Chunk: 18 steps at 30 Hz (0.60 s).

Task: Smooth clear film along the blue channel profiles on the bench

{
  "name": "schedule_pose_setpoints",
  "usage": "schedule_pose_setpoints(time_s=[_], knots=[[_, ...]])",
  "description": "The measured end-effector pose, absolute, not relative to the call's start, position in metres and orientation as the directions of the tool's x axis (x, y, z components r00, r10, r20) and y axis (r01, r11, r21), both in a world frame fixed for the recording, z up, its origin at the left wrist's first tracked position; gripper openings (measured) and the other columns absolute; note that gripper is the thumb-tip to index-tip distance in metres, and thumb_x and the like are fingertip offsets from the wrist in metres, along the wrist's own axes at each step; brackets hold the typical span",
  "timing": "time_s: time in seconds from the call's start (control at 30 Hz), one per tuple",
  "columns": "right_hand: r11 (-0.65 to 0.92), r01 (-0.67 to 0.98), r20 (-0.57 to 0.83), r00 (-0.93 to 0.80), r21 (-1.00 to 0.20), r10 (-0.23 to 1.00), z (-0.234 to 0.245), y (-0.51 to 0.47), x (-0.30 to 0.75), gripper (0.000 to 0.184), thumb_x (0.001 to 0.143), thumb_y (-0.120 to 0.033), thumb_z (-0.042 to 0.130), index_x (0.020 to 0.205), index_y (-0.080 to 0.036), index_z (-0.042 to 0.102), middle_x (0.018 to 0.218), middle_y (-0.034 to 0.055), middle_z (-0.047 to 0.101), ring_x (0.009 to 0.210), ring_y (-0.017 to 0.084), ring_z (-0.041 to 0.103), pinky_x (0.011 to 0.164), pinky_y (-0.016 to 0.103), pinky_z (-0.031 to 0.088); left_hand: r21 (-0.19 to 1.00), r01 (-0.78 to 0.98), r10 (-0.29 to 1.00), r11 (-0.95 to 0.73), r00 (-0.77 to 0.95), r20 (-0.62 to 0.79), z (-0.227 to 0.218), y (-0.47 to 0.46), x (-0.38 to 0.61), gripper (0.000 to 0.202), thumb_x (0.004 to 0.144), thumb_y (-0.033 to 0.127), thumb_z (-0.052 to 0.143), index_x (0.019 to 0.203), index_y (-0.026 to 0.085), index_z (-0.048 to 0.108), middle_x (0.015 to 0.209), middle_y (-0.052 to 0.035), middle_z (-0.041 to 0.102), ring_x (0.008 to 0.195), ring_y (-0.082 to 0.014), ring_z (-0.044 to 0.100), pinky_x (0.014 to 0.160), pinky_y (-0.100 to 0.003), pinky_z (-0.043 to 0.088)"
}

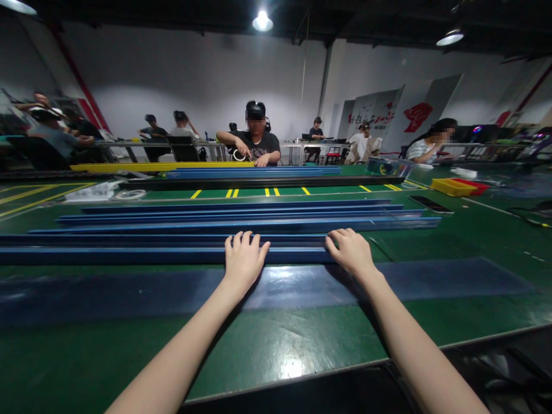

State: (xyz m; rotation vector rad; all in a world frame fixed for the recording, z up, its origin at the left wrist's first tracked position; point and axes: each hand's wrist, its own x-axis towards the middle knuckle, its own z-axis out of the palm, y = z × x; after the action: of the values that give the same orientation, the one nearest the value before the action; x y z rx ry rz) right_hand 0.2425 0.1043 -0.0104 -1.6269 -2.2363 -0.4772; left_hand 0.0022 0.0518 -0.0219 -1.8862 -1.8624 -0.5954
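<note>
So both hands are working the nearest blue channel (297,255), which is lying lengthwise across the green table (328,339) in front of the person and running off past the left of the view. The left hand (244,261) is draping over it, fingers spreading toward the far rim and thumb sticking out to the side. The right hand (351,250) is sitting at the right end, fingers curling over. Honestly can't tell if either one is actually gripping or just resting there, since the undersides are hidden.

A clear plastic strip (293,284) is lying flat just on the near side. Beyond the hands, more blue channels (237,222) are lying roughly parallel, with a phone (431,204) sitting near their right ends. Farther right, a yellow tray (452,187) is standing beside a red one. Across the table, a co-worker (265,144) is handling a white ring (239,156).
</note>
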Motion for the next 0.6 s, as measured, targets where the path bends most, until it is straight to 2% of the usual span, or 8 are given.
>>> schedule_pose_setpoints(time_s=[0.1, 0.2, 0.33, 0.6], knots=[[0.498, 0.867, 0.474, -0.444, 0.014, 0.760, -0.015, 0.102, 0.234, 0.032, 0.087, -0.027, 0.035, 0.093, -0.019, 0.065, 0.101, 0.0043, 0.066, 0.093, 0.018, 0.053, 0.076, 0.027, 0.038, -0.030, 0.988, 0.796, -0.152, 0.141, 0.588, -0.020, 0.049, 0.008, 0.022, 0.087, 0.030, 0.042, 0.095, 0.018, 0.058, 0.099, -0.0064, 0.061, 0.094, -0.0215, 0.052, 0.081, -0.035, 0.036], [0.604, 0.797, 0.474, -0.538, 0.016, 0.697, -0.019, 0.099, 0.225, 0.033, 0.087, -0.028, 0.035, 0.101, -0.017, 0.063, 0.108, 0.0054, 0.063, 0.097, 0.018, 0.051, 0.081, 0.030, 0.039, -0.073, 0.969, 0.776, -0.235, 0.232, 0.587, -0.017, 0.046, 0.011, 0.016, 0.087, 0.021, 0.041, 0.085, 0.017, 0.056, 0.084, -0.0036, 0.061, 0.079, -0.0178, 0.053, 0.070, -0.030, 0.036], [0.632, 0.774, 0.481, -0.569, 0.039, 0.667, -0.021, 0.098, 0.219, 0.036, 0.088, -0.030, 0.034, 0.105, -0.016, 0.062, 0.111, 0.0072, 0.061, 0.098, 0.019, 0.051, 0.083, 0.032, 0.039, -0.071, 0.961, 0.765, -0.265, 0.255, 0.592, -0.019, 0.046, 0.011, 0.014, 0.087, 0.021, 0.042, 0.079, 0.017, 0.054, 0.078, -0.0020, 0.059, 0.074, -0.0170, 0.052, 0.064, -0.029, 0.034], [0.622, 0.779, 0.484, -0.577, 0.083, 0.658, -0.024, 0.095, 0.213, 0.039, 0.089, -0.033, 0.031, 0.108, -0.015, 0.060, 0.115, 0.0101, 0.058, 0.103, 0.022, 0.049, 0.085, 0.036, 0.040, -0.108, 0.970, 0.760, -0.218, 0.238, 0.605, -0.023, 0.049, 0.012, 0.019, 0.089, 0.025, 0.038, 0.078, 0.017, 0.052, 0.077, -0.0029, 0.058, 0.074, -0.0177, 0.052, 0.063, -0.029, 0.034]])
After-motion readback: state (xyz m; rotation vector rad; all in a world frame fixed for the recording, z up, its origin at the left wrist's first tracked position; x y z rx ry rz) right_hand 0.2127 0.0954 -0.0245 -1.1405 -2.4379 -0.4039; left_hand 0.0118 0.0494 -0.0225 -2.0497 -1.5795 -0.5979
